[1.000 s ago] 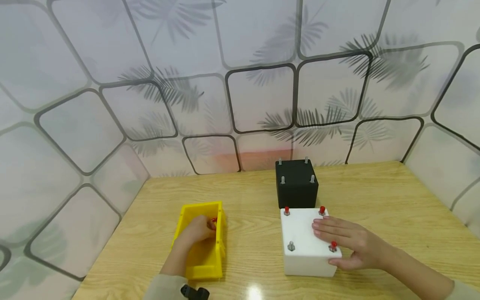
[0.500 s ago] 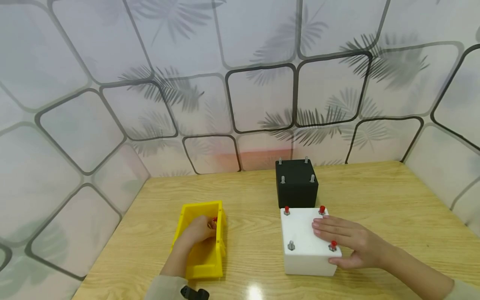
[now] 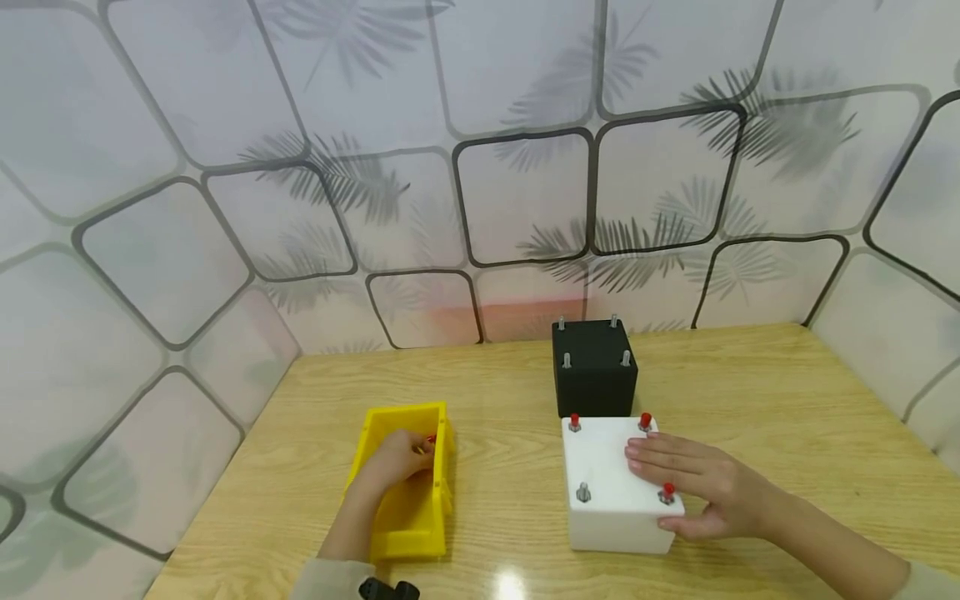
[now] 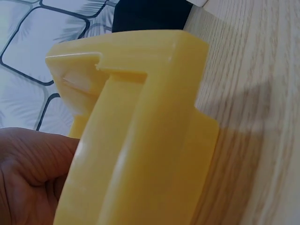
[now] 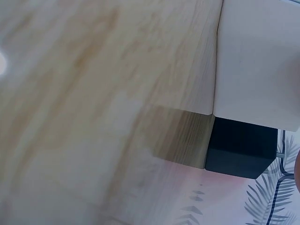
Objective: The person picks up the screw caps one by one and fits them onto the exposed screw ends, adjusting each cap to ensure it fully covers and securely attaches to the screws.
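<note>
My left hand (image 3: 401, 460) reaches down into a yellow bin (image 3: 408, 543), its fingers bent near the bin's right wall. A small red piece (image 3: 431, 438) shows just beyond the fingertips; I cannot tell whether they pinch it. In the left wrist view the yellow bin (image 4: 136, 140) hides most of that hand. My right hand (image 3: 708, 483) lies with straight fingers on top of a white box (image 3: 611, 467), thumb at its near right edge. Red caps sit on three of the box's corner bolts, one being the near right cap (image 3: 668, 489). The near left bolt (image 3: 583, 492) is bare metal.
Directly behind the white box stands a black box (image 3: 596, 375) with bare metal bolts at its top corners. Both boxes and the bin are on a wood-grain table (image 3: 495, 433). A patterned curtain (image 3: 525, 208) surrounds the table at the back and sides.
The left hand's fingers shift slightly within the yellow bin, and less of the red shows beside them. The right hand keeps its place on the white box.
</note>
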The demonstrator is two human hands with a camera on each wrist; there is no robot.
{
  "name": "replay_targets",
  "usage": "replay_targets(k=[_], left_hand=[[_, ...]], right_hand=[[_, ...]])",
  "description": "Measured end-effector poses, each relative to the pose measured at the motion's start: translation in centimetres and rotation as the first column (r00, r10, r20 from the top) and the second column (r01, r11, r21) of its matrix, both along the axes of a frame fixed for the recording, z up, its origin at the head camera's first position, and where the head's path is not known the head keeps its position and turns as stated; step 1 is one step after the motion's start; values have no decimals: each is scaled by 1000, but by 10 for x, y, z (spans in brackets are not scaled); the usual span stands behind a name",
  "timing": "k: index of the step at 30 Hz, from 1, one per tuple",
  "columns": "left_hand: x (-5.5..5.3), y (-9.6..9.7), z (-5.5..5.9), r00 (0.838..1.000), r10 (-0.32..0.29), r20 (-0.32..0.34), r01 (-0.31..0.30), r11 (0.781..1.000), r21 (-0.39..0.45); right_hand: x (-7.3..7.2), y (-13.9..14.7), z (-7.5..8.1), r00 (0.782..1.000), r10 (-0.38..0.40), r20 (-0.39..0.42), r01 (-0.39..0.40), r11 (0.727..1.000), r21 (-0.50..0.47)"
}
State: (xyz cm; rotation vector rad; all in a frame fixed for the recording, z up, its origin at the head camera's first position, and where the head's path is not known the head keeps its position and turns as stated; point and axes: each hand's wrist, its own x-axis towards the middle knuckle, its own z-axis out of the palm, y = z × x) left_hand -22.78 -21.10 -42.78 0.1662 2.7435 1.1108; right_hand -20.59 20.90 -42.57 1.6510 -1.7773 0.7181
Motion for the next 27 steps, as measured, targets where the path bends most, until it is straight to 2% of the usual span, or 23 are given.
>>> replay_targets(k=[4, 12, 19, 27], left_hand=[[3, 2, 2, 999, 34, 16, -34, 999, -6], [7, 4, 6, 994, 100, 43, -102, 993, 59], [8, 2, 9, 992, 92, 82, -106, 979, 173], [15, 1, 17, 993, 86, 82, -98, 983, 158]], right_hand=[[0, -1, 0, 1000, -2, -3, 2, 1000, -1], [-1, -1, -1, 1000, -11, -4, 11, 1000, -2], [-1, 0, -1, 1000, -16, 0, 16, 1000, -2], [0, 0, 0, 1000, -6, 0, 6, 1000, -6]])
